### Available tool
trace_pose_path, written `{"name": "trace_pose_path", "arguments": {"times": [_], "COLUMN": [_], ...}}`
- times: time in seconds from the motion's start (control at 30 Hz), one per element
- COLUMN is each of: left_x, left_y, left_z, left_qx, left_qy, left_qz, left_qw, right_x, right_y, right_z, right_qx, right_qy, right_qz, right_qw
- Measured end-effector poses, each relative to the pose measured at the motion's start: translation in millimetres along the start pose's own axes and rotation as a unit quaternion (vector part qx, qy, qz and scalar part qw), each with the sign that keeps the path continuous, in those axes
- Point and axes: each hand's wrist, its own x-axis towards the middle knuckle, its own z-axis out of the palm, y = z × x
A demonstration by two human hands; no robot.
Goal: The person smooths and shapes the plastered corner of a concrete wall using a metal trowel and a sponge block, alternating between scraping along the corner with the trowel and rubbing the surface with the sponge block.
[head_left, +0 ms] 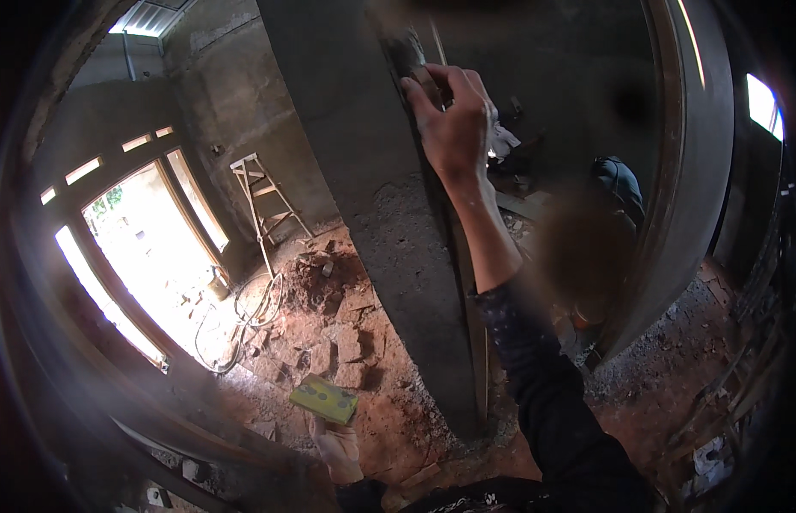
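Note:
My right hand (456, 120) is raised high at the edge of a grey plastered wall (376, 214), beside an upright frame. Its fingers and thumb are closed around a small brown flat piece (428, 84), whose upper end is lost in the dark, so its kind is unclear. Low down on the left, my left hand (336, 449) holds a yellow-green box-shaped thing (324, 399) with dark round marks on its face. The fingers are mostly hidden under it. What is inside the box, if anything, does not show.
A wooden stepladder (265, 201) stands by the far wall. Broken bricks (350, 344), reddish soil (312, 282) and a looped hose (257, 308) lie on the floor. Left is a bright doorway (145, 231). Behind the frame, a person (618, 184) is partly visible, blurred by a lens smudge.

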Motion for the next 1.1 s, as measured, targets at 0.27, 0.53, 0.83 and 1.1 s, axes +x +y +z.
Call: {"name": "trace_pose_path", "arguments": {"times": [0.27,0.53,0.83,1.1], "left_x": [8,5,5,3], "left_y": [9,-1,3,-3], "left_z": [-2,-10,-15,2], "left_qx": [-0.017,-0.014,0.003,0.011], "left_qy": [0.014,0.015,0.025,0.027], "left_qz": [-0.001,-0.009,-0.014,-0.026], "left_qw": [1.000,1.000,1.000,0.999], "right_x": [-94,-61,-84,-121], "right_y": [-31,-9,-9,-24], "right_z": [-10,-15,-28,-23], "right_qx": [0.115,0.008,0.044,0.107], "right_qy": [-0.113,-0.027,-0.043,-0.095], "right_qz": [-0.028,0.005,0.024,-0.057], "right_qw": [0.986,1.000,0.998,0.988]}}
